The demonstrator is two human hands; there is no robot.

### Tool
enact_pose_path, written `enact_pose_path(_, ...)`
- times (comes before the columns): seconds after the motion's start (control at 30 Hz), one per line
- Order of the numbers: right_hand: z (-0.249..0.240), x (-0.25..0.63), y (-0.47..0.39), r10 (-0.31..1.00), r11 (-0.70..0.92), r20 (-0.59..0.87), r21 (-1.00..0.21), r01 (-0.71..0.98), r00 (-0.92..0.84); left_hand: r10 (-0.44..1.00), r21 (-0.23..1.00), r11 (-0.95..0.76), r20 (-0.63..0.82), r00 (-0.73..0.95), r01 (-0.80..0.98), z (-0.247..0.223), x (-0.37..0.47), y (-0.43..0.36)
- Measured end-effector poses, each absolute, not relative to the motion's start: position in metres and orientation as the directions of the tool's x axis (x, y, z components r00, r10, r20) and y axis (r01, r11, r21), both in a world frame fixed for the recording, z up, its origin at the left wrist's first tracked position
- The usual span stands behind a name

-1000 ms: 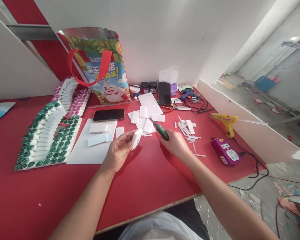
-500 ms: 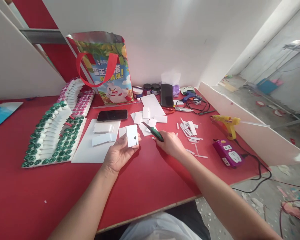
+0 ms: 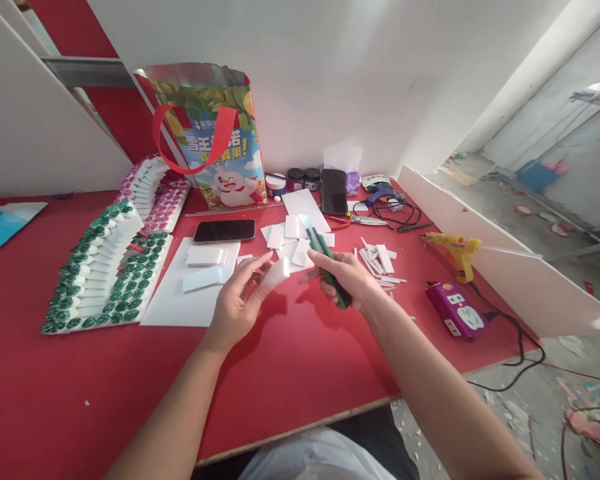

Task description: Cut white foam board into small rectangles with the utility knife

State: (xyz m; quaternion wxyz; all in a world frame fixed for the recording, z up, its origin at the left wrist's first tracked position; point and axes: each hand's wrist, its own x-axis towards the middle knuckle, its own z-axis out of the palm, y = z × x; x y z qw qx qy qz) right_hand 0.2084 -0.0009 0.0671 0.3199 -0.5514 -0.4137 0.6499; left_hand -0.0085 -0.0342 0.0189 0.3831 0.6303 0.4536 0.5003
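Key relation: the white piece (image 3: 279, 272) sits between the 2 hands, just right of the left hand's fingertips and left of the green-and-black knife (image 3: 333, 270), with a gap separating piece and knife. The left hand is nearer to the piece. The piece's long axis seems to run away and to the right; motion blur makes this uncertain. The knife's axis slants away and to the left, its blade reaching over the loose white pieces (image 3: 300, 252) in this view.

Left hand (image 3: 240, 297): half open, fingers loosely curved, white piece apparently pinched at the thumb and fingertips above the red table (image 3: 290, 373). Exact contact cannot be told.

Right hand (image 3: 347, 277): closed around the knife handle, thumb along its upper side, lower fingers wrapped beneath; at least 1 finger is blurred toward the piece. Both forearms enter from the near edge and converge.

Surroundings: thin white strips (image 3: 379, 259) lie beyond the right hand; a white sheet (image 3: 163, 310) lies left of the left hand.
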Motion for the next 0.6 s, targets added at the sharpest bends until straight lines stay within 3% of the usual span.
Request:
enact_pose_path(0.13, 0.055, 0.197, 0.005, 0.794, -0.532, -0.508, -0.846, 0.023, -0.333, 0.811, 0.684, -0.585, 0.494, 0.314, 0.436, 0.021, -0.009, -0.035)
enact_pose_path(0.3, 0.042, 0.199, 0.004, 0.781, -0.517, -0.495, -0.855, 0.052, -0.38, 0.752, 0.572, -0.659, 0.486, 0.446, 0.488, 0.017, -0.009, -0.032)
enact_pose_path(0.4, 0.037, 0.197, 0.003, 0.829, -0.485, -0.463, -0.875, 0.01, -0.314, 0.812, 0.667, -0.582, 0.455, 0.365, 0.464, 0.016, -0.005, -0.031)
enact_pose_path(0.47, 0.036, 0.194, 0.0, 0.886, -0.415, -0.394, -0.909, -0.037, -0.243, 0.898, 0.82, -0.441, 0.399, 0.187, 0.365, 0.014, -0.001, -0.03)
enact_pose_path(0.53, 0.036, 0.19, -0.003, 0.941, -0.306, -0.292, -0.95, -0.062, -0.17, 0.973, 0.966, -0.231, 0.232, 0.003, 0.113, 0.012, 0.004, -0.028)
enact_pose_path(0.6, 0.037, 0.186, -0.008, 0.972, -0.206, -0.197, -0.977, -0.057, -0.128, 0.997, 0.977, -0.018, 0.002, -0.072, -0.214, 0.009, 0.009, -0.026)
